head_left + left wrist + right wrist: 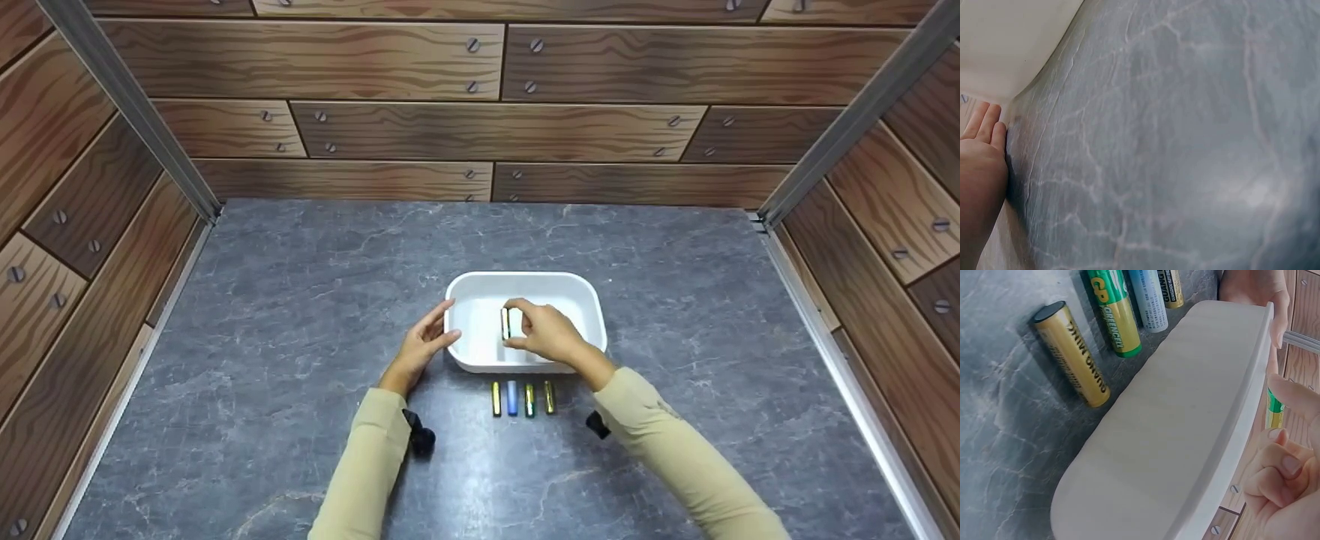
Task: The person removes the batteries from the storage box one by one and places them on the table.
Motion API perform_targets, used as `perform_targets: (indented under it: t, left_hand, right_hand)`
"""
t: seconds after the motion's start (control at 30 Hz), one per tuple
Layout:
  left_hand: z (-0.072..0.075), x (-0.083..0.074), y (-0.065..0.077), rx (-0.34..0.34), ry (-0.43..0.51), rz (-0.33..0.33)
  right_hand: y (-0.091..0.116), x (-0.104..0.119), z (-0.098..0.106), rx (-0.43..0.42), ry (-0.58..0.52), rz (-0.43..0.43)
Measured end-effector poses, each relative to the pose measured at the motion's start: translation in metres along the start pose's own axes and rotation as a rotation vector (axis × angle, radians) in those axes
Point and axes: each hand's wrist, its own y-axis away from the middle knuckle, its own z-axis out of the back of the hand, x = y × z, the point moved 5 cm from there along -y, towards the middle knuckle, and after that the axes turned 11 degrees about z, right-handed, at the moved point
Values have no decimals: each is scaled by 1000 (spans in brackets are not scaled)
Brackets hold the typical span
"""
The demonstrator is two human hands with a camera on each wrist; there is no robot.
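Observation:
A white rectangular tray (525, 367) stands on the table. Over its inside, my right hand (551, 334) pinches a green-and-gold battery (1275, 410) by its two ends between thumb and forefinger. The other fingers of that hand are curled toward the palm in the right wrist view. My left hand (424, 345) touches the tray's left side, its fingers fairly straight and its thumb at the rim. In front of the tray lie several batteries in a row: a gold one (496, 399), a blue one (512, 398), a green-and-gold one (529, 400) and another gold one (1072, 354).
A grey marbled tabletop (300, 315) spreads around the tray. Wood-patterned panels (397, 131) enclose it at the back and both sides, with metal posts (139, 112) at the corners. Dark wrist devices (422, 439) sit by the sleeves.

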Motion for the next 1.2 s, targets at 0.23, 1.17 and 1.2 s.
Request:
perform_targets:
  t: [0.23, 1.17, 1.2]
  left_hand:
    - [0, 1, 0, 4, -4, -8]
    - [0, -1, 1, 7, 13, -4]
    - [0, 0, 1, 7, 16, -5]
  right_hand:
    - [12, -3, 3, -23, -24, 25]
    - [65, -14, 10, -119, -107, 129]
    - [67, -14, 10, -116, -113, 127]
